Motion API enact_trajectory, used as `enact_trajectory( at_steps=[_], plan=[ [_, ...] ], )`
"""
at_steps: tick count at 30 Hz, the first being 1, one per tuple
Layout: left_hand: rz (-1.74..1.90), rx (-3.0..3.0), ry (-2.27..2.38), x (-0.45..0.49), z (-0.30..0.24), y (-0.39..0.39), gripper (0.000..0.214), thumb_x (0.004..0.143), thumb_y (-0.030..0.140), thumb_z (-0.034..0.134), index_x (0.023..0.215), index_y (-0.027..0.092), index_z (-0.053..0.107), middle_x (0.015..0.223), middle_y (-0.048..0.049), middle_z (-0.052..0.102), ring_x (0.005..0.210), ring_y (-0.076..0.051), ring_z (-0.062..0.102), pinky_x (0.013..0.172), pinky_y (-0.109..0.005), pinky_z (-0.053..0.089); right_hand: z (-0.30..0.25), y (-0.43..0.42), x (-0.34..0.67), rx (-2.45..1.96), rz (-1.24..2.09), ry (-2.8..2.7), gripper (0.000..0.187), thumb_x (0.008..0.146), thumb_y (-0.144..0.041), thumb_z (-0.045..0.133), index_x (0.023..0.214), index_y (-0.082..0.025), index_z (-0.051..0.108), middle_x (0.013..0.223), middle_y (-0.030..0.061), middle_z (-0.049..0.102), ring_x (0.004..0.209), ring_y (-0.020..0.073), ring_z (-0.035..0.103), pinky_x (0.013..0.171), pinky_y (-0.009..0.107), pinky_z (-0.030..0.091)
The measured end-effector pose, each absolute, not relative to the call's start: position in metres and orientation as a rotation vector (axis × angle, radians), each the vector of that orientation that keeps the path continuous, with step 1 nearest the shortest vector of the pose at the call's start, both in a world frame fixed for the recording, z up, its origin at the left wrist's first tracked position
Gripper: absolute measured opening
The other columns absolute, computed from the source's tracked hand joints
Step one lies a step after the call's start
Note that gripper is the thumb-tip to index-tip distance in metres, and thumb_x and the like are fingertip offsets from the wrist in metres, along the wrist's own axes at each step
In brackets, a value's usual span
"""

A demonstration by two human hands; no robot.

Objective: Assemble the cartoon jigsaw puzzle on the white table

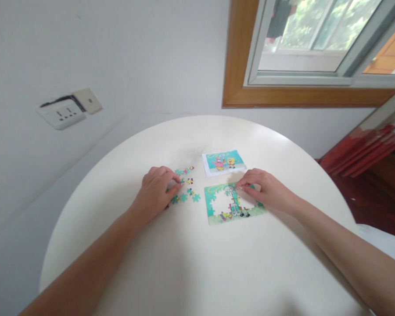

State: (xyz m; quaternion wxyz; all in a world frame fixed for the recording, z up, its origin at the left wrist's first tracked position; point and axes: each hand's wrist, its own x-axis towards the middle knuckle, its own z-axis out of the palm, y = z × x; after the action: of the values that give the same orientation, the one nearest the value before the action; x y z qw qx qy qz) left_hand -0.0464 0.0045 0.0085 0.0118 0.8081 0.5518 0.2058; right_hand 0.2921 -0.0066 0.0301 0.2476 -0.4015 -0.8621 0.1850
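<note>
- Left hand (158, 189): fingertips curled onto loose pieces (188, 189), mid-worktop, beside the puzzle for easy reach.
- Right hand (265, 189): fingertips pressing puzzle (232, 208), steadying it.
- Whether either hand grips a piece: cannot tell.

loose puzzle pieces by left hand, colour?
Mostly teal, some with yellow and pink, loose pieces; head view.

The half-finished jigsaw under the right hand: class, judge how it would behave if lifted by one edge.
Probably floppy: the jigsaw is thin separate pieces around a hole, so it may break apart. It is likely light and flat, sliding on the smooth table rather than rolling.
</note>
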Motion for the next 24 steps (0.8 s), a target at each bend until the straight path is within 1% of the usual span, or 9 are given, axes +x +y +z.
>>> enact_trajectory(
  at_steps=[6,10,13,17,20,24],
  plan=[
    [0.716,2.484,1.692,-0.021,0.029,-0.013,0.023,0.087,0.041,0.055,0.084,0.023,0.069,0.089,-0.0042,0.066,0.091,-0.025,0.055,0.084,-0.04,0.042,0.032,-0.008,0.289,-1.093,0.514,-2.343,0.024,0.084,-0.011,0.053,0.093,-0.019,0.073,0.09,0.0058,0.073,0.089,0.0189,0.064,0.083,0.034,0.049],
    [0.709,2.451,1.562,0.018,0.033,-0.025,0.02,0.087,0.033,0.057,0.079,0.023,0.071,0.087,-0.0034,0.067,0.092,-0.023,0.056,0.088,-0.039,0.042,0.03,-0.009,0.286,-1.054,0.536,-2.381,0.022,0.085,-0.013,0.054,0.094,-0.019,0.074,0.089,0.0058,0.073,0.087,0.0182,0.063,0.082,0.032,0.048],
    [0.675,2.428,1.523,0.047,0.029,-0.028,0.016,0.084,0.028,0.061,0.075,0.022,0.072,0.082,-0.0029,0.066,0.086,-0.021,0.057,0.086,-0.039,0.042,0.028,-0.009,0.286,-1.05,0.538,-2.403,0.02,0.087,-0.017,0.055,0.094,-0.02,0.074,0.089,0.0056,0.072,0.087,0.0182,0.062,0.082,0.032,0.047],
    [0.658,2.426,1.609,0.073,0.02,-0.028,0.018,0.084,0.029,0.061,0.073,0.021,0.072,0.083,-0.0043,0.063,0.085,-0.021,0.054,0.084,-0.039,0.043,0.029,-0.011,0.287,-1.06,0.504,-2.468,0.02,0.086,-0.016,0.057,0.092,-0.021,0.075,0.088,0.0054,0.069,0.086,0.0183,0.059,0.081,0.031,0.043],
    [0.674,2.419,1.648,0.081,0.014,-0.027,0.016,0.083,0.029,0.062,0.074,0.022,0.072,0.085,-0.0049,0.06,0.087,-0.022,0.053,0.086,-0.04,0.043,0.03,-0.012,0.289,-1.08,0.464,-2.531,0.02,0.082,-0.015,0.06,0.091,-0.024,0.076,0.089,0.0045,0.068,0.086,0.0184,0.057,0.079,0.031,0.039],
    [0.694,2.425,1.701,0.088,0.009,-0.029,0.013,0.082,0.029,0.064,0.075,0.022,0.072,0.086,-0.0049,0.057,0.089,-0.022,0.052,0.089,-0.041,0.042,0.032,-0.013,0.288,-1.122,0.451,-2.582,0.019,0.082,-0.018,0.062,0.09,-0.027,0.076,0.088,0.0036,0.067,0.087,0.0193,0.055,0.076,0.031,0.035]
  ],
)
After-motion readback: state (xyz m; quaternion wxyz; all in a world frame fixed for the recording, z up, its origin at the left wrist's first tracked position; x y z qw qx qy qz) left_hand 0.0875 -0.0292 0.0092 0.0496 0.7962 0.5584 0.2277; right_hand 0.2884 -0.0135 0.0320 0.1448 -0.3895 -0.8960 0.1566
